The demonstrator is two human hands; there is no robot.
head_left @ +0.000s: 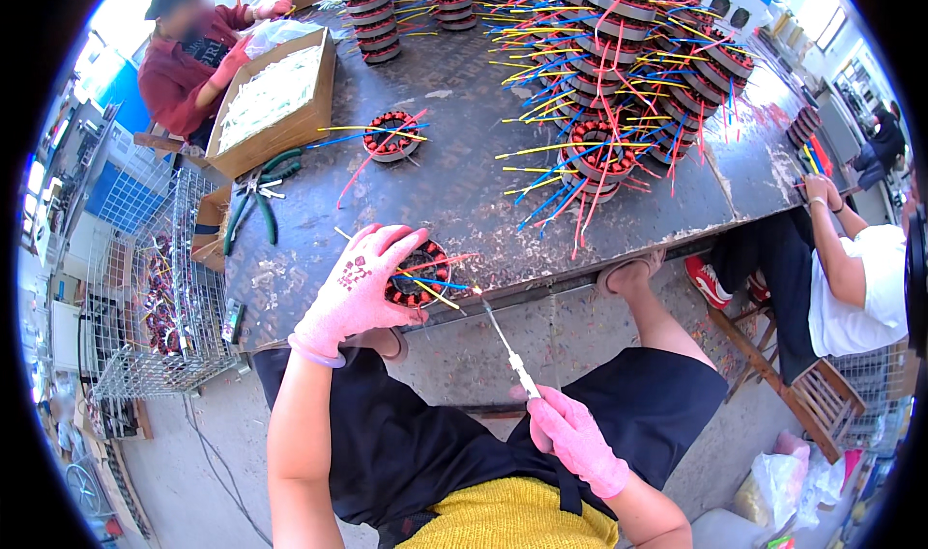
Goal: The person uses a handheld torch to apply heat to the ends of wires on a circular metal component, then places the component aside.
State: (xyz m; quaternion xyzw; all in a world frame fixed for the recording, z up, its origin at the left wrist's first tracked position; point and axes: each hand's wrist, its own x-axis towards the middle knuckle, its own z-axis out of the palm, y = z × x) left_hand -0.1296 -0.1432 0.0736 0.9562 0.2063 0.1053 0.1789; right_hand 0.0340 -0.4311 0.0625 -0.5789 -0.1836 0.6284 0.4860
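My left hand [350,288], in a pink glove, grips a ring-shaped motor stator [432,251] at the table's near edge. Red, blue and yellow wires stick out of the stator to the right. My right hand [572,435], gloved likewise, is closed around the lower end of a slim white-handled tool [518,363] with a thin metal shaft. The tool's tip meets the ends of the wires, where a small bright orange glow shows. I cannot make out the tool's exact kind. Another wired stator [391,137] lies farther up the table.
Tall stacks of wired stators [619,42] stand at the far right of the table [464,153]. Green-handled pliers [259,193] lie beside a cardboard box [324,90] of white tubes. A wire basket [145,356] stands left. Co-workers sit at far left [193,66] and right [851,278].
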